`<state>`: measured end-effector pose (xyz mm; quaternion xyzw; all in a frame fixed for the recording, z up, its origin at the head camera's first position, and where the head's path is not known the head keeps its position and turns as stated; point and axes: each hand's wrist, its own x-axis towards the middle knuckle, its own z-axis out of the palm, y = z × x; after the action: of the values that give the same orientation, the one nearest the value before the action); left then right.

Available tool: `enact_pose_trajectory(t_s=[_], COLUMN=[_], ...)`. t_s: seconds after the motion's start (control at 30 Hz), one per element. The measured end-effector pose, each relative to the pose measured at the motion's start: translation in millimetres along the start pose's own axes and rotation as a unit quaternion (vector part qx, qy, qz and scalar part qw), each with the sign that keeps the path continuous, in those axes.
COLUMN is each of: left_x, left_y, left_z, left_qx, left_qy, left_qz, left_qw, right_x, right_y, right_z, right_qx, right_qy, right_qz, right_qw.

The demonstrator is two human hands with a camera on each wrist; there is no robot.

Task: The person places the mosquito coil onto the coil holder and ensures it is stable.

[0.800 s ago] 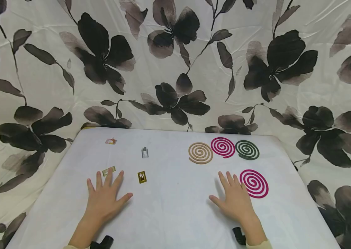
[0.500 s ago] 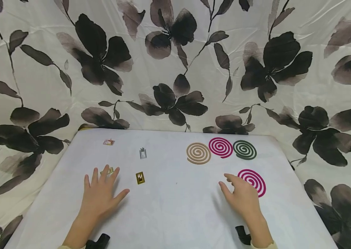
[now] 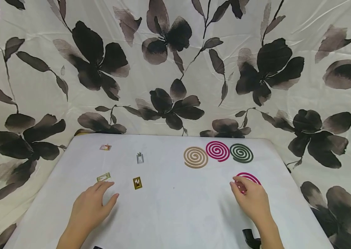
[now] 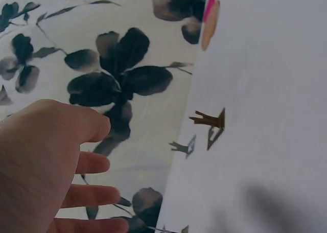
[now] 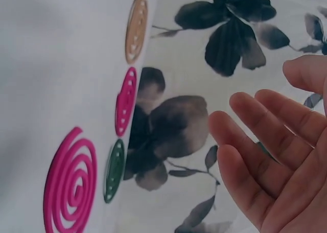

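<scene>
My left hand (image 3: 86, 209) hovers over the near left of the table with loosely bent fingers, holding nothing. Just beyond its fingertips lies a pale gold metal coil stand (image 3: 100, 178); a dark gold coil stand (image 3: 137, 187) is to its right. My right hand (image 3: 256, 202) is raised in front of a pink mosquito coil (image 3: 250, 176) and hides part of it in the head view. In the right wrist view its fingers (image 5: 291, 146) are gently curved, with nothing between them, and that coil shows whole. Farther back lie a silver stand (image 3: 140, 159) and a reddish-gold stand (image 3: 105, 148).
Along the back right of the white table (image 3: 175, 218), tan (image 3: 195, 157), pink (image 3: 217, 151) and green (image 3: 241, 153) coils lie side by side. A floral curtain (image 3: 116, 69) hangs behind the table's far edge.
Both hands have drawn back a little toward me. Their fingers were spread nearly flat and are now lifted and loosely bent. The pale gold stand has come out from behind the left fingers.
</scene>
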<state>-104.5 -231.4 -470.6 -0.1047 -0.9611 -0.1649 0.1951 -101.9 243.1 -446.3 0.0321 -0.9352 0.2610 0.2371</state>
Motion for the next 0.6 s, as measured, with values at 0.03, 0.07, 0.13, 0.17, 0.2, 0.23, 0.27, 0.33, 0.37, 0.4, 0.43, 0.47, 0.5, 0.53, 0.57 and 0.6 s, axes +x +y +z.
enact_pose_trajectory(t_s=[0.03, 0.07, 0.13, 0.17, 0.2, 0.23, 0.27, 0.33, 0.37, 0.4, 0.43, 0.47, 0.5, 0.53, 0.57, 0.6], left_x=[-0.9, -1.8, -2.0, -1.8, -1.2, -0.5, 0.3, 2.4, 3.5, 4.9, 6.2, 7.6, 9.5, 11.6, 13.7, 16.1], left_y=[1.9, 3.6, 8.4, 11.0, 13.8, 16.9, 19.9, 25.7, 28.5, 31.5, 34.6, 37.8, 41.1, 44.6, 48.0, 51.4], left_z=[-1.4, -2.4, -4.7, -5.6, -6.2, -6.2, -5.5, -3.4, -1.6, 0.3, 2.3, 4.7, 7.2, 9.8, 12.6, 15.2], left_qx=[-0.009, -0.019, -0.037, -0.047, -0.061, -0.075, -0.093, -0.136, -0.159, -0.183, -0.205, -0.228, -0.248, -0.265, -0.283, -0.299], left_qy=[-0.001, -0.001, -0.011, -0.020, -0.029, -0.037, -0.048, -0.069, -0.081, -0.091, -0.099, -0.108, -0.116, -0.124, -0.136, -0.147], left_qz=[-0.005, -0.009, -0.020, -0.026, -0.031, -0.033, -0.036, -0.042, -0.045, -0.046, -0.046, -0.045, -0.042, -0.038, -0.035, -0.034], left_qw=[0.9999, 0.9998, 0.9991, 0.9984, 0.9972, 0.9959, 0.9938, 0.9874, 0.9829, 0.9778, 0.9726, 0.9666, 0.9608, 0.9554, 0.9489, 0.9423], right_x=[-0.6, -1.1, -1.8, -2.2, -2.7, -3.3, -4.0, -5.2, -5.6, -6.1, -6.2, -6.1, -5.9, -5.5, -4.9, -4.4], right_y=[1.6, 3.2, 6.6, 8.3, 10.4, 12.7, 14.8, 19.4, 21.8, 24.2, 26.7, 29.2, 31.7, 34.3, 36.7, 39.3], right_z=[-2.0, -4.0, -7.9, -9.9, -11.3, -12.7, -14.3, -16.9, -17.9, -18.7, -19.4, -20.0, -20.6, -21.2, -21.6, -22.0], right_qx=[0.002, 0.006, 0.010, 0.012, 0.012, 0.013, 0.016, 0.015, 0.016, 0.014, 0.013, 0.012, 0.010, 0.011, 0.010, 0.010], right_qy=[-0.001, -0.003, -0.007, -0.011, -0.013, -0.015, -0.016, -0.017, -0.017, -0.016, -0.015, -0.014, -0.012, -0.011, -0.012, -0.014], right_qz=[0.006, 0.013, 0.024, 0.031, 0.037, 0.042, 0.047, 0.055, 0.058, 0.060, 0.060, 0.062, 0.063, 0.064, 0.067, 0.071], right_qw=[1.0000, 0.9999, 0.9996, 0.9994, 0.9992, 0.9989, 0.9986, 0.9982, 0.9981, 0.9980, 0.9980, 0.9979, 0.9979, 0.9978, 0.9976, 0.9973])
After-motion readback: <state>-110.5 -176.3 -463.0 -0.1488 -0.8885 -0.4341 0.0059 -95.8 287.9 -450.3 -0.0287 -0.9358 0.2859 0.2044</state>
